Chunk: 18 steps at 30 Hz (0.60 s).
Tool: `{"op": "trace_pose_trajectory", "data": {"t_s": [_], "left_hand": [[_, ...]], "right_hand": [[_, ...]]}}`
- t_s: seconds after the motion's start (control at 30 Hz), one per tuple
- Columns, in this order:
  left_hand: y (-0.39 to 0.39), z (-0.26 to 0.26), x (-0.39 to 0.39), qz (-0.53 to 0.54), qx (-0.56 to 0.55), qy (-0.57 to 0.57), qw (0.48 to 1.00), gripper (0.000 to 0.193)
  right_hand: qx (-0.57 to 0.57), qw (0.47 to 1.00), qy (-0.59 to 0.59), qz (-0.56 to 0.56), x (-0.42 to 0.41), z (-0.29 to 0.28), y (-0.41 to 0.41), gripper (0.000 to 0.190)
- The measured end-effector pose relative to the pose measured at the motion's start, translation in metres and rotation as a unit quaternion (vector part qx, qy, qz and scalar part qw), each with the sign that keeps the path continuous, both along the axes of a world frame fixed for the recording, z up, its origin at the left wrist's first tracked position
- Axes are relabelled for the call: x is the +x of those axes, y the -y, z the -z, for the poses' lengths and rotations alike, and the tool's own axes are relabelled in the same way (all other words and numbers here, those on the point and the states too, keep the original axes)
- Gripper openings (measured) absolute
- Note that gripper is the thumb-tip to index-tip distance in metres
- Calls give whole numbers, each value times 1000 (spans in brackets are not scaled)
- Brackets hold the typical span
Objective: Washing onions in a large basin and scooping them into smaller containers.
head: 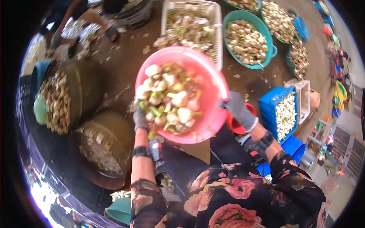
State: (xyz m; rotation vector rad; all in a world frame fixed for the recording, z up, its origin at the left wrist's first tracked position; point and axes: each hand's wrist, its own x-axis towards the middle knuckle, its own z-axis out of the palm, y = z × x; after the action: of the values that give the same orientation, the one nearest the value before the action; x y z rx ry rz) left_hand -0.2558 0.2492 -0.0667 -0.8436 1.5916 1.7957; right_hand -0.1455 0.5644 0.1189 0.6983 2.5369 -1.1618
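A pink plastic basin (211, 114) is held up in front of me, tilted, with garlic bulbs (174, 97) heaped towards its left side. Some bulbs carry short green stems. My left hand (140, 115), in a grey glove, grips the basin's left rim beside the bulbs; its fingers are partly hidden. On the opposite rim my right hand (239, 109) is closed, also gloved in grey. Just beyond the basin stands a white plastic crate (219, 42) with garlic and trimmings inside. A red container (242, 125) shows below my right hand.
Green tubs (266, 31) of garlic stand at the upper right. A blue crate (266, 108) with pale cloves is on the right. Two large brown containers (85, 88) lie at the left, one with bulbs at its mouth. Another person's leg (94, 18) shows at the upper left.
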Motion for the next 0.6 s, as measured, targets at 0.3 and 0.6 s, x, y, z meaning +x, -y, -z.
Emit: {"op": "trace_pose_trajectory", "data": {"t_s": [0.3, 0.6], "left_hand": [[-447, 16, -30, 483, -19, -141, 864, 65], [-387, -26, 49, 375, 63, -52, 923, 34]], "right_hand": [[122, 962, -81, 231, 61, -102, -250, 17], [441, 814, 353, 135, -33, 80, -428, 32]]}}
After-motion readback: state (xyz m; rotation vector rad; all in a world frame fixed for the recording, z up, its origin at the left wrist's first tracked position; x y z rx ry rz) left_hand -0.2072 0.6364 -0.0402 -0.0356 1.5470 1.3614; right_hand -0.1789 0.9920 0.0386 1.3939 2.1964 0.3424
